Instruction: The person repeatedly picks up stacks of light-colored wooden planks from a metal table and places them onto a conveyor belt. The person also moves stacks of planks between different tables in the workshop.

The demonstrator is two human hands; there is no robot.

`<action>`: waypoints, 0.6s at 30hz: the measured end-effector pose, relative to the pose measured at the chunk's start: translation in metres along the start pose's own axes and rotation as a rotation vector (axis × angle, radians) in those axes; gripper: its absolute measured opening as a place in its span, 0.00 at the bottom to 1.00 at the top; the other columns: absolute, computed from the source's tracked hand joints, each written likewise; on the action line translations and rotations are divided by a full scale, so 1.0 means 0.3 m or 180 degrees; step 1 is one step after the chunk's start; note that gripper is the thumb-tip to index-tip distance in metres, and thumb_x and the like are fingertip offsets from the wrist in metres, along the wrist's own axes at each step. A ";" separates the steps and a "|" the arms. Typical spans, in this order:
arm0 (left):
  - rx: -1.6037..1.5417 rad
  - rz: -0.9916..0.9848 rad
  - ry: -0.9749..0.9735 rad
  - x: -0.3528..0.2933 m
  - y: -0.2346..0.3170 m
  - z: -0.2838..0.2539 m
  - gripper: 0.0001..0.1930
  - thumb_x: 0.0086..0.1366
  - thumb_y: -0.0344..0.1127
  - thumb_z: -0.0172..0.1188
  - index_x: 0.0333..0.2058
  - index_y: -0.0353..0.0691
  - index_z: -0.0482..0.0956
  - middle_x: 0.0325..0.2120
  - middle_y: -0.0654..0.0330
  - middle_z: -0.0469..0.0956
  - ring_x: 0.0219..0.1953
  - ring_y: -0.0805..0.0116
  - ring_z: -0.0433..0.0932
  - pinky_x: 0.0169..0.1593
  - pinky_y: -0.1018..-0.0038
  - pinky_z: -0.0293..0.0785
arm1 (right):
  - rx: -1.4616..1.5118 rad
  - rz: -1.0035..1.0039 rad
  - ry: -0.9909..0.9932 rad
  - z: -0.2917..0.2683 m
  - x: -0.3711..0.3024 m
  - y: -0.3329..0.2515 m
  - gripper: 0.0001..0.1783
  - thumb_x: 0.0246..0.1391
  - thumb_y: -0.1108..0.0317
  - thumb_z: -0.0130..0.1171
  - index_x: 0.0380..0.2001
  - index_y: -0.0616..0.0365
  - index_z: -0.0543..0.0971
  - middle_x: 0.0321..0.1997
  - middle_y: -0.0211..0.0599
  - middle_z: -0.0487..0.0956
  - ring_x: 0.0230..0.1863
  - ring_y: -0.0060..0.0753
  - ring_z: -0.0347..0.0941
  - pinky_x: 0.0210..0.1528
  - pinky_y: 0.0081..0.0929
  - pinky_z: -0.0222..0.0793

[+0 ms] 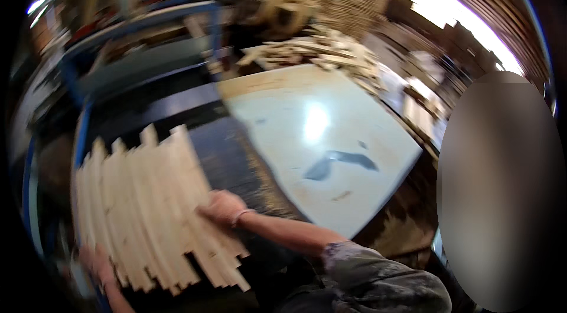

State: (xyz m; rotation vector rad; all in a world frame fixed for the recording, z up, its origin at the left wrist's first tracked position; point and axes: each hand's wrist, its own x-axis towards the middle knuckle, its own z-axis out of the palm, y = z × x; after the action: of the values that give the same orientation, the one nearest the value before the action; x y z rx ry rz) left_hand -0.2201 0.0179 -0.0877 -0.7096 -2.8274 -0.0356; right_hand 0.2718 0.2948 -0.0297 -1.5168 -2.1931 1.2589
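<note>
A row of pale wooden slats (144,206) lies side by side at the left, with uneven ends at both the far and near sides. My right hand (223,208) grips the row's right edge, the thumb side over the outermost slat. At the lower left edge of the same row, my left hand (97,263) holds the slats from the other side; motion blur softens its fingers. Beneath and beside the slats is a dark machine bed (221,150).
A pale, shiny tabletop (277,118) with dark worn patches stands to the right of the bed. Behind it lie a heap of loose wood pieces (331,50) and tall stacked slats (351,0). A blue metal frame (214,23) rises at the far left. A blurred shape covers the right side.
</note>
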 end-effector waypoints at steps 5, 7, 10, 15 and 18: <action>-0.1480 0.0371 0.0356 0.029 0.354 -0.256 0.31 0.79 0.50 0.53 0.70 0.32 0.69 0.70 0.42 0.68 0.71 0.46 0.67 0.75 0.55 0.62 | 0.1338 -0.0915 -0.0231 0.121 0.013 0.195 0.31 0.64 0.48 0.63 0.57 0.64 0.77 0.52 0.57 0.83 0.48 0.47 0.81 0.53 0.45 0.74; -0.2525 0.0727 0.0241 -0.122 0.576 -0.381 0.30 0.79 0.49 0.52 0.69 0.32 0.70 0.69 0.42 0.70 0.69 0.47 0.69 0.74 0.56 0.64 | 0.1611 -0.0749 -0.0752 0.148 -0.071 0.329 0.32 0.65 0.48 0.63 0.62 0.61 0.76 0.50 0.50 0.83 0.45 0.37 0.79 0.49 0.41 0.75; -0.3913 0.0990 -0.0472 -0.456 0.820 -0.550 0.28 0.80 0.46 0.51 0.68 0.32 0.72 0.67 0.43 0.73 0.68 0.49 0.72 0.72 0.58 0.67 | 0.2361 -0.0278 -0.1466 0.003 -0.424 0.393 0.30 0.65 0.49 0.64 0.61 0.60 0.77 0.40 0.36 0.80 0.40 0.26 0.76 0.43 0.29 0.74; -0.4834 0.1833 -0.2630 -1.064 1.253 -0.715 0.24 0.82 0.43 0.50 0.67 0.32 0.74 0.63 0.45 0.78 0.64 0.53 0.77 0.70 0.61 0.73 | 0.3431 -0.0243 -0.1095 -0.103 -0.991 0.822 0.28 0.69 0.54 0.61 0.65 0.59 0.76 0.41 0.29 0.79 0.39 0.20 0.73 0.41 0.22 0.73; -0.4944 0.2901 -0.3412 -1.438 1.430 -0.712 0.23 0.80 0.40 0.54 0.63 0.28 0.78 0.57 0.45 0.82 0.59 0.52 0.81 0.65 0.60 0.78 | 0.4559 0.0363 -0.0192 -0.135 -1.387 1.095 0.19 0.70 0.55 0.61 0.56 0.55 0.78 0.33 0.21 0.70 0.34 0.12 0.66 0.34 0.16 0.64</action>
State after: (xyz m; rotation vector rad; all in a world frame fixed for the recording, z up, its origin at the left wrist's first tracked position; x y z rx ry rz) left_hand 0.3961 0.1801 0.0107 -2.7898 -2.1480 -2.3595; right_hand 0.7077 0.0045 -0.1219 -0.8972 -0.6537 2.1199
